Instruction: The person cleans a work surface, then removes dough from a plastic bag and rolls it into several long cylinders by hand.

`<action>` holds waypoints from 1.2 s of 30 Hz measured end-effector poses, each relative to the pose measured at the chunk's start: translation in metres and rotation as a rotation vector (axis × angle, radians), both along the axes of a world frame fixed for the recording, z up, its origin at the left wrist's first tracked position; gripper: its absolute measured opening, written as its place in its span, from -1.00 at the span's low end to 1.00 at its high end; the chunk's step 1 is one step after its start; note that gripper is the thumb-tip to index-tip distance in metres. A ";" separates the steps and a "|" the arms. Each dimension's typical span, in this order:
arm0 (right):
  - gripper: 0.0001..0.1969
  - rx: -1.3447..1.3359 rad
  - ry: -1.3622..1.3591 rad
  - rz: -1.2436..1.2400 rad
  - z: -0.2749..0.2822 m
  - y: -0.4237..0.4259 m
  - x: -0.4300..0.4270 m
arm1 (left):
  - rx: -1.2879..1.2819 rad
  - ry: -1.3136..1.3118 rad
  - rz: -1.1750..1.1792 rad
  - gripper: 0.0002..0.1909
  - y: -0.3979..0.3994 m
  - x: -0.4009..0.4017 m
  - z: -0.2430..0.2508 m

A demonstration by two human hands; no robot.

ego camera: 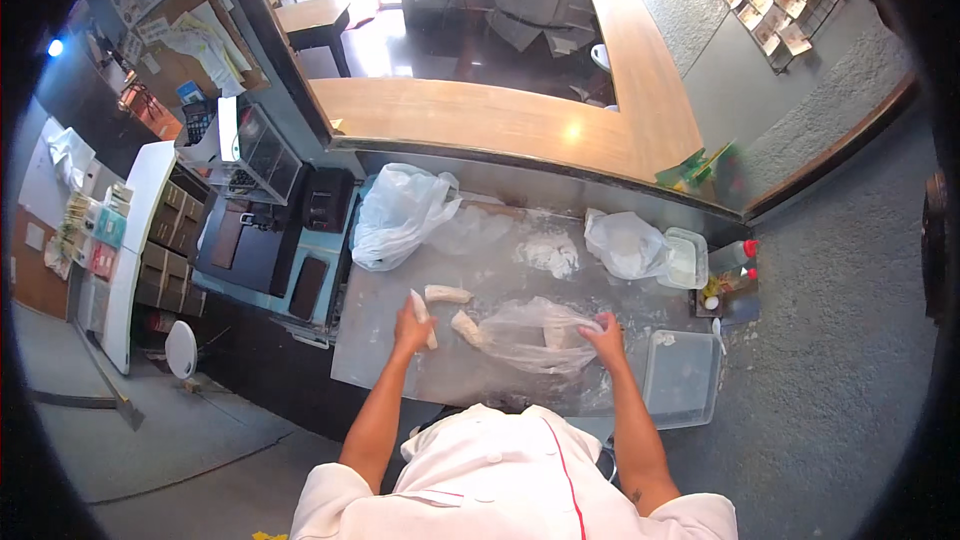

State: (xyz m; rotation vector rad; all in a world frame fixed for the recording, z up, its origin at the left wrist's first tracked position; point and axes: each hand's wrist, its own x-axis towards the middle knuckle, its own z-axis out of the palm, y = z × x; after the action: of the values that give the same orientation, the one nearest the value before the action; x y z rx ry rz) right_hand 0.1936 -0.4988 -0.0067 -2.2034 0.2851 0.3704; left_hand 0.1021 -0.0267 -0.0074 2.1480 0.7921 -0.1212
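On the floured metal worktop (pixel 360 345), my left hand (pixel 413 328) holds a pale dough roll (pixel 424 315) that points away from me. Two more rolls lie to its right, one crosswise (pixel 448 294) and one slanted (pixel 466 329), the latter touching a clear plastic bag (pixel 510 337). Pinched in my right hand (pixel 604 333) is the right edge of this bag. Another pale piece (pixel 556 335) shows through the film. A heap of flour (pixel 551 253) lies beyond the bag.
A full plastic bag (pixel 401 217) stands at the back left, a smaller one (pixel 624 246) at the back right beside a white-filled tub (pixel 682 259). A shallow plastic container (pixel 681 379) and red-capped bottles (pixel 731 256) are on the right. A low wall borders the far side.
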 end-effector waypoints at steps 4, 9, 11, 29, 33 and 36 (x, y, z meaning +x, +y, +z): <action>-0.05 0.153 0.116 -0.144 0.057 0.072 -0.046 | 0.479 -0.118 -0.270 0.27 -0.059 -0.028 0.011; -0.37 0.577 0.106 -0.125 0.032 0.015 -0.057 | 0.367 -0.058 -1.038 0.24 -0.166 0.040 0.044; -0.44 0.802 0.111 -0.133 0.033 0.029 -0.050 | 0.196 -0.016 -0.973 -0.16 -0.168 0.042 0.014; -0.59 1.032 0.435 0.047 0.149 0.165 -0.031 | -0.775 -0.296 -0.842 -0.15 -0.132 0.007 0.078; -0.56 1.148 -0.013 -0.063 0.221 0.148 0.000 | -0.660 -0.406 -0.610 -0.47 -0.116 -0.001 0.004; -0.49 0.889 -0.412 -0.017 0.266 0.138 0.001 | -0.522 -0.285 -0.741 -0.56 -0.081 -0.003 -0.016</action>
State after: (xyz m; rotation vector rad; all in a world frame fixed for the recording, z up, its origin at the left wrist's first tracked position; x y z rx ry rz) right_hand 0.1941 -0.3610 0.2591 -1.3482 -0.0880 0.0032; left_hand 0.0989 -0.1074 -0.0233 1.7908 -0.2154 -0.3508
